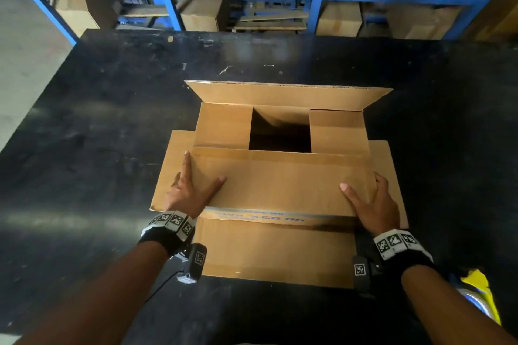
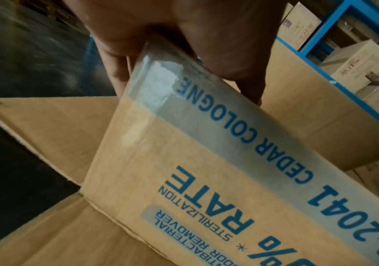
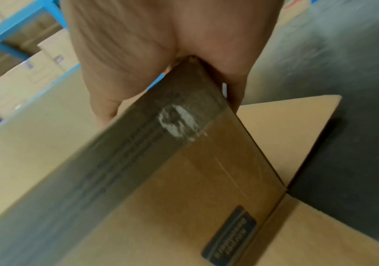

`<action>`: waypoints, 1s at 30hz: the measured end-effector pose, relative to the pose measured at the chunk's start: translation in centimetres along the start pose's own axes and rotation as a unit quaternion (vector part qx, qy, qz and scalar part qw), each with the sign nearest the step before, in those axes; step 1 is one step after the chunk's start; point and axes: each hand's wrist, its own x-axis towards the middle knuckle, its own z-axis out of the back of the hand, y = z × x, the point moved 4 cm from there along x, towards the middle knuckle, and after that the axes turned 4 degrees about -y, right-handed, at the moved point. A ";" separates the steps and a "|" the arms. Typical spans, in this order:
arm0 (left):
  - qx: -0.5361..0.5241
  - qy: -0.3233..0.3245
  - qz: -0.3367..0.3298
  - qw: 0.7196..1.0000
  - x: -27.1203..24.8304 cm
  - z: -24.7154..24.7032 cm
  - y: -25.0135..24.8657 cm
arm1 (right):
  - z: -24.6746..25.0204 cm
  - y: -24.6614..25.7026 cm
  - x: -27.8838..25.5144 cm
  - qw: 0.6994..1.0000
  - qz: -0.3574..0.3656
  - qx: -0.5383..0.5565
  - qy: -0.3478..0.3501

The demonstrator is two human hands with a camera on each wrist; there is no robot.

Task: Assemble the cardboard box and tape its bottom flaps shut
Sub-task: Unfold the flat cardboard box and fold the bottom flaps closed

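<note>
The corrugated cardboard box (image 1: 280, 176) stands on the black, scratched counter (image 1: 112, 120), and the left hand (image 1: 190, 193) and right hand (image 1: 375, 204) each have their grip closed around an end of the near long flap (image 1: 280, 179). I think this stiff flap, with old glossy tape (image 2: 161, 93) on its edge, can spring back up if one grip slips. The two short flaps (image 1: 224, 126) can also sink into the open gap, because nothing supports them.

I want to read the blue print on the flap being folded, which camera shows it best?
The left wrist view: the blue print reads large and sharp. The head view shows it as a thin blurred strip; the right wrist view only a blurred label.
</note>
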 end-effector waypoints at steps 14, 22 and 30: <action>0.097 -0.103 -0.193 0.971 -0.6 -1.2 -1.2 | 1.4 1.5 1.0 0.999 -0.019 0.010 0.035; 0.219 -0.031 -0.239 0.945 -2.1 -4.5 -1.1 | 5.5 16.8 5.8 0.932 0.296 -0.138 -0.155; 0.235 -0.033 -0.233 0.943 -2.5 -3.8 -0.7 | 2.0 15.6 4.2 0.901 0.318 -0.293 -0.026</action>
